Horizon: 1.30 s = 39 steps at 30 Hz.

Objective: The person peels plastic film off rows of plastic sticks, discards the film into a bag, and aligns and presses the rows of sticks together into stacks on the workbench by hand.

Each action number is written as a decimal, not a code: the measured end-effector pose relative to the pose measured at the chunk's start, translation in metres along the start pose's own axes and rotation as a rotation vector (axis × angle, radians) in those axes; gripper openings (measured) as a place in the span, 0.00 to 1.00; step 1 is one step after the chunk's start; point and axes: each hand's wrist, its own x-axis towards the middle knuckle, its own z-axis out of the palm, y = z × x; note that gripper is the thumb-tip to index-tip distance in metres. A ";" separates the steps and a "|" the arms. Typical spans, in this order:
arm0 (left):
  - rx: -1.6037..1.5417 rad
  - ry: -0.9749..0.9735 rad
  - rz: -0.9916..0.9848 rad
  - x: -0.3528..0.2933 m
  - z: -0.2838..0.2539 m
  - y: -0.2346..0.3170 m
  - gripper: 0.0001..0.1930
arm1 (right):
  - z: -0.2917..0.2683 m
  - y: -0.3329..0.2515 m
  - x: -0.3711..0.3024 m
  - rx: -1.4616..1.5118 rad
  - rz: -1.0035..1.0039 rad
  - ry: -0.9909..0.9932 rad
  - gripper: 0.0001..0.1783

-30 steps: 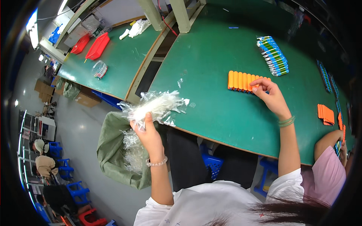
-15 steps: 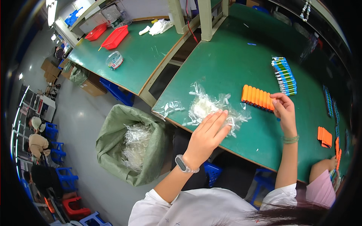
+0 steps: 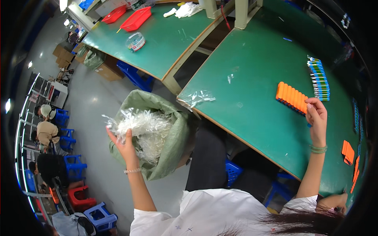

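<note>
My left hand [image 3: 126,147] is over the open green woven sack [image 3: 179,135], fingers spread around a bunch of clear plastic wrappers [image 3: 132,120]. More crumpled clear wrappers fill the sack below it. Over the green table, my right hand [image 3: 318,120] has its fingers curled in a pinch at the near end of a row of orange-topped sticks [image 3: 290,94]. A small blue bit shows beside its palm; what the fingers hold, if anything, is hidden. Just beyond lies a row of blue-and-green packets [image 3: 319,80].
A few clear wrappers [image 3: 199,97] lie at the table's left corner. Orange pieces [image 3: 348,152] and another person's hand [image 3: 334,201] are at the right. Across a gap, a second table holds red trays [image 3: 136,19] and a clear tub [image 3: 135,41]. Blue stools stand around.
My left hand has swept the heap of clear wrappers off the table and over to the sack. My right hand stays by the orange row. The view has shifted left.
</note>
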 end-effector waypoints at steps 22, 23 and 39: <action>0.451 -0.217 -0.688 0.091 -0.090 -0.192 0.40 | -0.004 0.018 0.002 -0.228 0.069 0.038 0.05; 0.522 -0.097 -0.546 0.099 -0.097 -0.188 0.37 | -0.006 0.019 0.002 -0.231 0.076 0.030 0.05; 1.246 -0.733 -0.020 0.083 -0.078 -0.330 0.40 | -0.032 0.039 0.000 -0.222 0.056 0.021 0.09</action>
